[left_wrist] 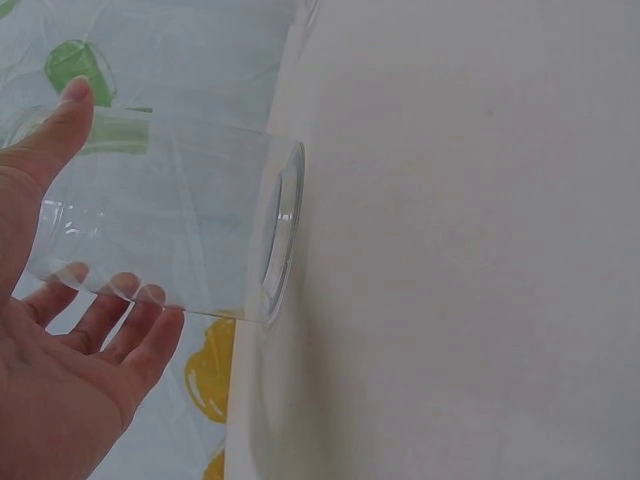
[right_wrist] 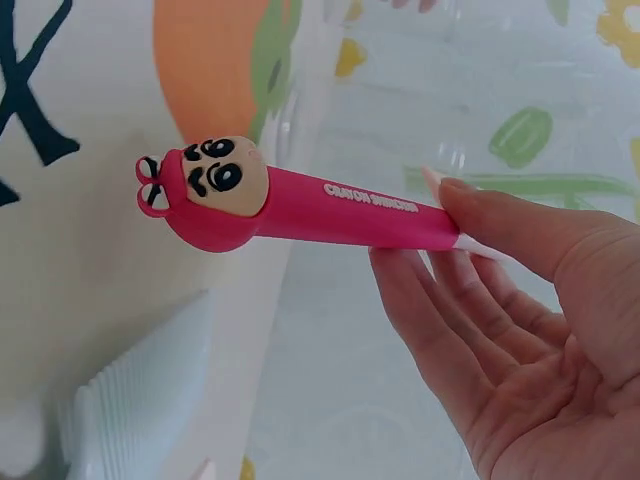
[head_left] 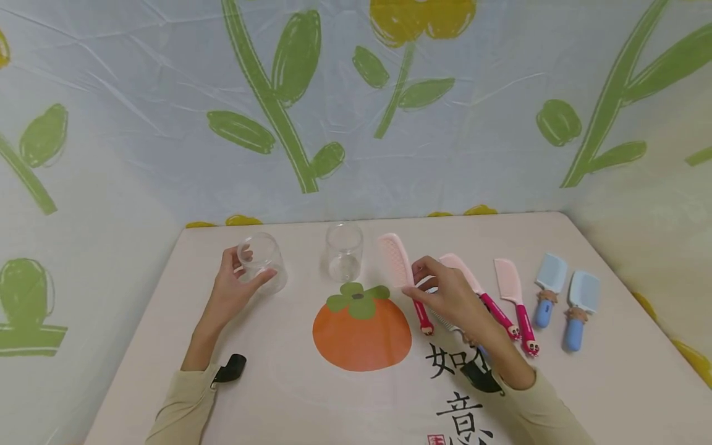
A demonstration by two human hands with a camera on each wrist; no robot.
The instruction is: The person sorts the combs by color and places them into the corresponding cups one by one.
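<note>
My left hand (head_left: 233,296) holds a clear cup (head_left: 272,269), thumb on one side and fingers on the other. In the left wrist view the base of this cup is close to the tabletop; I cannot tell whether it touches. My right hand (head_left: 450,295) pinches a pink comb (head_left: 396,258) where its teeth part meets the magenta handle. The comb is upright, teeth part up, with a cartoon head (right_wrist: 222,192) at the handle's lower end. A second clear cup (head_left: 345,254) stands between the hands, nearer the back edge.
Right of my right hand lie two more pink combs with magenta handles, one (head_left: 508,281) fully visible. Farther right are two light-blue combs (head_left: 584,292) with blue handles. Another light-blue comb (right_wrist: 150,390) is partly hidden under my right hand. A patterned curtain (head_left: 445,161) encloses the table (head_left: 278,395).
</note>
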